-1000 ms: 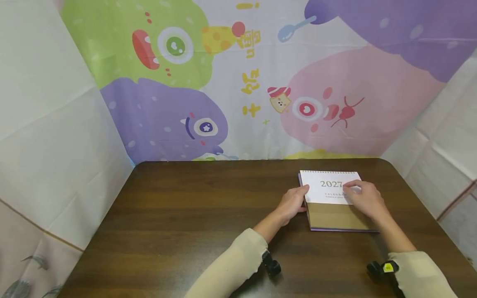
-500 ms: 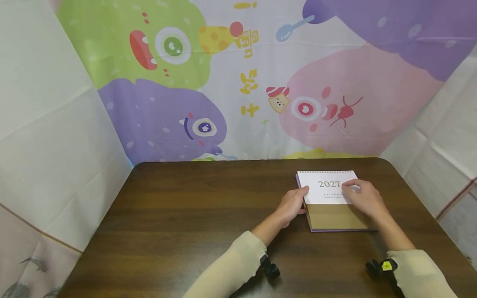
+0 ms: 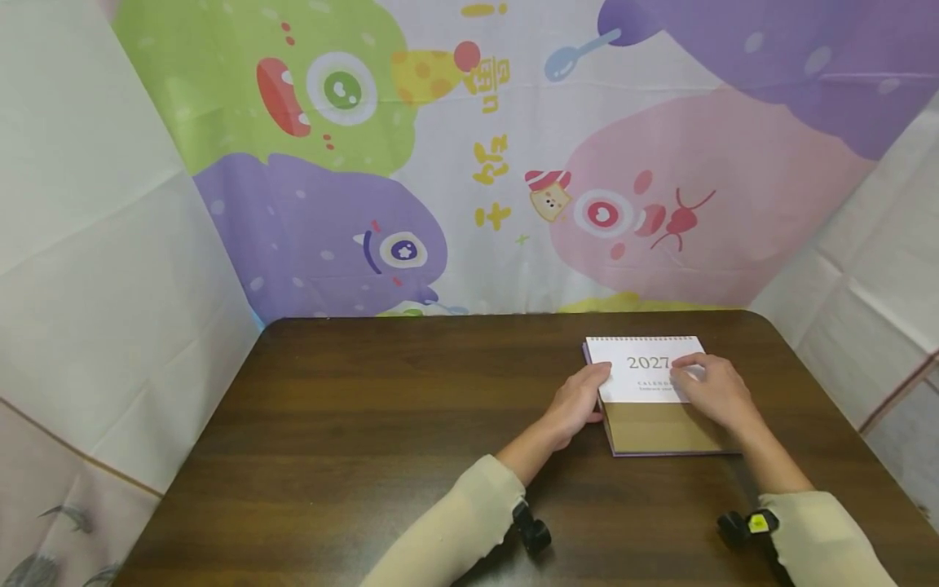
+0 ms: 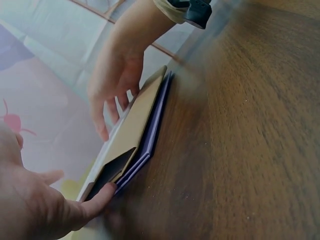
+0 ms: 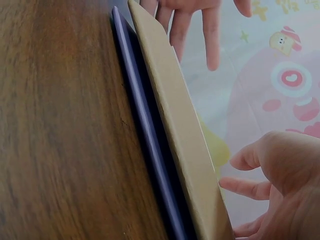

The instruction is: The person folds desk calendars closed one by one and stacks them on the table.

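Observation:
A desk calendar (image 3: pixel 662 424), with a spiral-bound white page marked 2027 over a gold-brown lower part, lies near the right end of the table. Purple layers (image 4: pixel 150 122) show beneath it. My left hand (image 3: pixel 574 402) holds the calendar's left edge, one digit over the page and another low on the side. In the left wrist view a fingertip touches the corner by the purple layers. Over the page's right part is my right hand (image 3: pixel 719 391). The right wrist view shows its thumb and index finger apart, with nothing between them; one fingertip is at the page's edge.
The dark wooden table (image 3: pixel 352 424) stretches to the left of the calendar. Behind it hangs a cartoon-printed cloth (image 3: pixel 469 269), with white cloth walls at both sides. Both forearms carry black straps (image 3: pixel 534 530).
Very little differs. Both hands stay by the calendar, with only slight shifts of the fingers. The camera view has moved a little.

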`<state>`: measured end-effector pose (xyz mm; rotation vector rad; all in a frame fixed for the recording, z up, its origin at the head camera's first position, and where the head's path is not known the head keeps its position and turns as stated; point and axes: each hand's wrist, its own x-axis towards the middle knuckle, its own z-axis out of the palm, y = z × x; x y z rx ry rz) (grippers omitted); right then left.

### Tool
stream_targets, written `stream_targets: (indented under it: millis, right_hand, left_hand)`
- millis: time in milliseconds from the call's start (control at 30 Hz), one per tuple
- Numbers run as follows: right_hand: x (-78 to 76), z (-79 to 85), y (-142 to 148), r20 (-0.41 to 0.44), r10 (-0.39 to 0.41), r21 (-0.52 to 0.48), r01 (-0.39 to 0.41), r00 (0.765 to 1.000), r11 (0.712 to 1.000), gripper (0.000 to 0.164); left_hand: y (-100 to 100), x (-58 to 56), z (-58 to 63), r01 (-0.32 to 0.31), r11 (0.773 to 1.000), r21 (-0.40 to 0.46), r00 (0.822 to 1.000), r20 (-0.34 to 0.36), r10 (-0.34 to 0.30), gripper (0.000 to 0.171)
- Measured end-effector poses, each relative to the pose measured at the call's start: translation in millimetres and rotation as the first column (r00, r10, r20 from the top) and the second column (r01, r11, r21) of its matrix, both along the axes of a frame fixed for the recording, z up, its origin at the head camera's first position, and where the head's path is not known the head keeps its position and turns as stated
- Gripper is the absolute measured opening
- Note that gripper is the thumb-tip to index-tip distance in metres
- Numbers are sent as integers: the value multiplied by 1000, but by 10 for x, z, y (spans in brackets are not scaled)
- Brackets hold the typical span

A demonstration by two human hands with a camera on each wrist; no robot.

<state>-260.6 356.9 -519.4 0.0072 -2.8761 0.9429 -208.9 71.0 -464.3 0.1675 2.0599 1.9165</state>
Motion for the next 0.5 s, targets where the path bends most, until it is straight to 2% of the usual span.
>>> stream_targets:
  millis: [33,100,200,300,367,400,467,500]
  right_hand:
    - [-24,-40,17,-5,-15,10,15,1000,1000,46]
    - [-6,-10,6,2,-21,1,21,1000,1000,46]
    - [106,196,-95,24,-5,-18,5,1000,1000,46]
    - [232,422,-216,2,-3,-9,3,1000,1000,43]
    - [287,561,-267,-29,9,-4,-9,1000,1000,41]
    - [303,615,-286,-44,6,4,-6,999,1000,40]
    - [308,709,-311,-73,10,11,-10,997,1000,39]
    - [303,751,-319,-84,13,10,-12,996,1000,38]
  left_hand:
    - [-3,6,8,5,1000,1,1000,-3,-5,58]
    - [-11,8,10,14,1000,1,1000,-4,-14,59]
    - [-45,-42,-35,34,997,-63,998,-48,-37,58]
    - [-76,-232,-249,20,980,-200,989,-143,-49,57]
    - [-111,-401,-429,-11,961,-275,974,-222,-52,58]
    - [-141,-470,-481,-20,955,-295,968,-245,-55,58]
    - [-246,-558,-531,-38,948,-317,955,-291,-60,59]
    - [-322,-554,-479,-39,947,-318,951,-303,-63,59]
